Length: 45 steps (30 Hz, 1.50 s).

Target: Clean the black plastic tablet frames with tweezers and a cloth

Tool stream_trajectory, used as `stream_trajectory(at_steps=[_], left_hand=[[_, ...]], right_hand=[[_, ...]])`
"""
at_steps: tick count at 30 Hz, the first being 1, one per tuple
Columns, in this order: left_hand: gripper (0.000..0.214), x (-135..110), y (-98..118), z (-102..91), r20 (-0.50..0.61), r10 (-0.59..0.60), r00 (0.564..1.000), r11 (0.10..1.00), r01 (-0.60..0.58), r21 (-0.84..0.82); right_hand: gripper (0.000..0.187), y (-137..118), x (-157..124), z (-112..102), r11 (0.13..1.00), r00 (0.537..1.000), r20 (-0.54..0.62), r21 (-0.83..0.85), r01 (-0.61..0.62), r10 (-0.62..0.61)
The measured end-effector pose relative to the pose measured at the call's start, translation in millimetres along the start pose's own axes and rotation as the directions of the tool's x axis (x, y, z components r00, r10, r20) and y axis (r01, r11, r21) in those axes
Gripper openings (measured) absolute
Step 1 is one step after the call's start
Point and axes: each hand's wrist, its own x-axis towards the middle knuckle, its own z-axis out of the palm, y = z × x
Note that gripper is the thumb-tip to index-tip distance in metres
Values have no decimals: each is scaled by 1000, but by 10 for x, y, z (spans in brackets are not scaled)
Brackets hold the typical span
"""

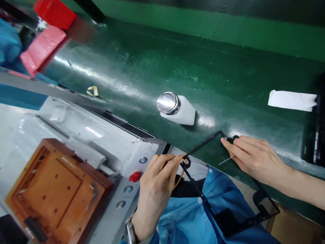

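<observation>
A thin black rectangular frame (pixel 225 220) hangs tilted over my lap, its lower end wider and darker. My left hand (pixel 159 179), closed, pinches the corner of the frame that has a small looped tab. At another corner, my right hand (pixel 256 156) is closed with its fingertips against the frame's edge. A thin pointed metal tool (pixel 225 160) sticks out from under the right fingers; the rest of it is hidden in the hand. Just beyond the frame, a white bottle with a shiny metal cap (pixel 177 108) stands on the green tabletop (pixel 215 78).
To the left is a machine with an orange fixture (pixel 56 193) and a red button (pixel 135 176). A white paper strip (pixel 291 100) lies at the right beside a dark object (pixel 316 135). A yellowish tape scrap (pixel 92 91) and red bins (pixel 54 13) are at the upper left.
</observation>
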Motion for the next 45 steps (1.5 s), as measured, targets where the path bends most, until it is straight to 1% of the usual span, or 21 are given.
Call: stream_trajectory(at_steps=[2, 4, 6, 8, 10, 12, 17, 21, 23, 26, 30, 35, 38, 41, 45], left_hand=[[13, -57, -16, -42, -9, -62, 998, 998, 62, 33], [11, -107, -22, -78, -26, -121, 992, 992, 121, 26], [12, -139, -8, -86, -48, -144, 988, 989, 143, -27], [16, -142, 24, -54, -90, -146, 985, 986, 138, -92], [18, -116, 59, 9, -128, -136, 982, 983, 118, -142], [19, -70, 84, 83, -140, -107, 984, 983, 84, -164], [17, 13, 68, 205, -111, -16, 994, 995, 5, -102], [21, 5, 17, 196, -53, 25, 998, 999, -28, -42], [26, -4, -7, 176, -15, 64, 998, 998, -64, -17], [34, -9, -38, 162, 11, 107, 994, 994, -106, -22], [30, -11, -83, 189, 3, 72, 997, 997, -72, -41], [26, -52, -156, 228, 35, 29, 999, 997, -27, -68], [24, -97, -172, 243, -4, 3, 1000, 993, -4, -122], [29, -124, -162, 255, -46, 9, 999, 990, -15, -139], [38, -111, -155, 244, -11, 47, 999, 995, -48, -83]], right_hand=[[28, 2, 3, -4, 1000, 1000, 0, -8, 3, -3], [25, 0, 2, -3, 1000, 1000, 7, -11, 0, 0], [25, -6, 1, -1, 1000, 1000, 9, -10, -7, 7], [26, -12, 4, -2, 1000, 1000, 3, -12, -9, 9], [26, -15, 13, -7, 1000, 1000, -9, -14, -1, 1], [25, -13, 21, -14, 1000, 1000, -14, -17, 5, -6], [27, 5, 9, -17, 1000, 1000, 8, -19, 6, -6], [30, 8, 4, -16, 1000, 1000, 13, -6, 13, -12], [29, 6, 11, -19, 1000, 1000, 16, 5, 12, -12], [28, 2, 25, -27, 1000, 1000, 17, 18, 9, -10], [28, -1, 23, -38, 1000, 1000, 20, 4, 15, -15], [33, 0, 8, -49, 1000, 999, 40, -9, 15, -15], [32, -2, 16, -48, 1000, 999, 37, 20, 14, -14], [28, -5, 22, -45, 999, 1000, 26, 40, 6, -7], [29, -2, 16, -42, 999, 1000, 23, 45, 2, -3]])
